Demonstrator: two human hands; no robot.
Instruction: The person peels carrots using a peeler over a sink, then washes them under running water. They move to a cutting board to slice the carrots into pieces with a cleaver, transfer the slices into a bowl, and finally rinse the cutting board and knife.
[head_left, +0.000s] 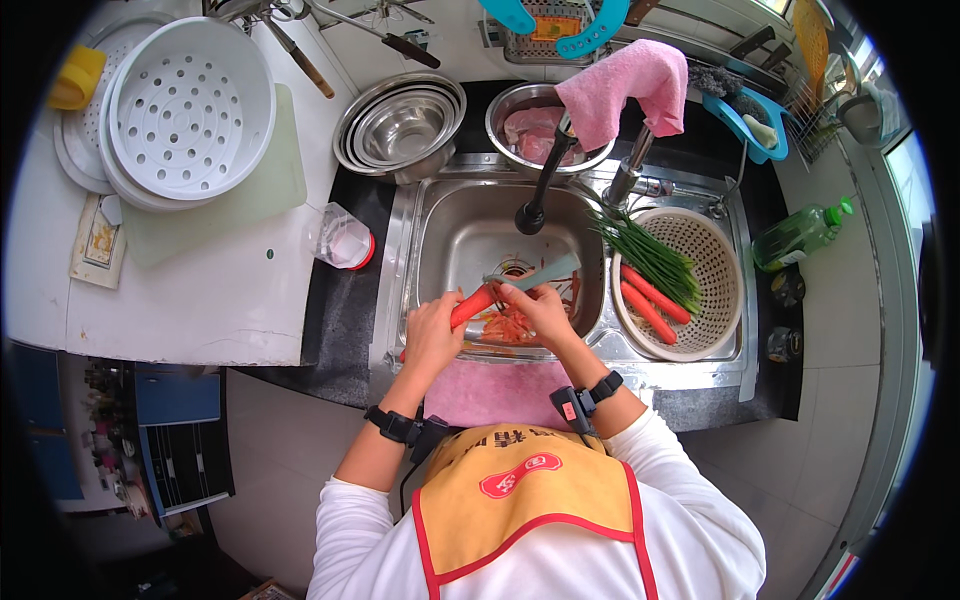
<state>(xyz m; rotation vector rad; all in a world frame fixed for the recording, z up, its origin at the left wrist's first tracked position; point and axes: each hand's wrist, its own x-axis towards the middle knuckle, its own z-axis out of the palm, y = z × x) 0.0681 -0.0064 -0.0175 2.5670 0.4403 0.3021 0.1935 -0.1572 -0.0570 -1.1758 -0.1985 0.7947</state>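
Over the sink basin (465, 217), my left hand (435, 334) grips an orange-red carrot (471, 306) that slants up to the right. My right hand (541, 313) holds a peeler with a pale green handle (553, 271), its head against the carrot's far end. The blade is partly hidden by my fingers. Below my hands, orange peelings (510, 328) lie on the basin floor around the drain. Right of the basin, a beige colander (716, 247) holds two carrots (646, 313) and a bunch of thin green stalks (652, 259).
A black-tipped faucet (530, 214) hangs over the basin, with a pink cloth (630, 90) draped above. Behind stand nested steel bowls (405, 139) and a bowl of raw meat (536, 135). A clear jar (341, 236) stands left; a green bottle (795, 238) stands right.
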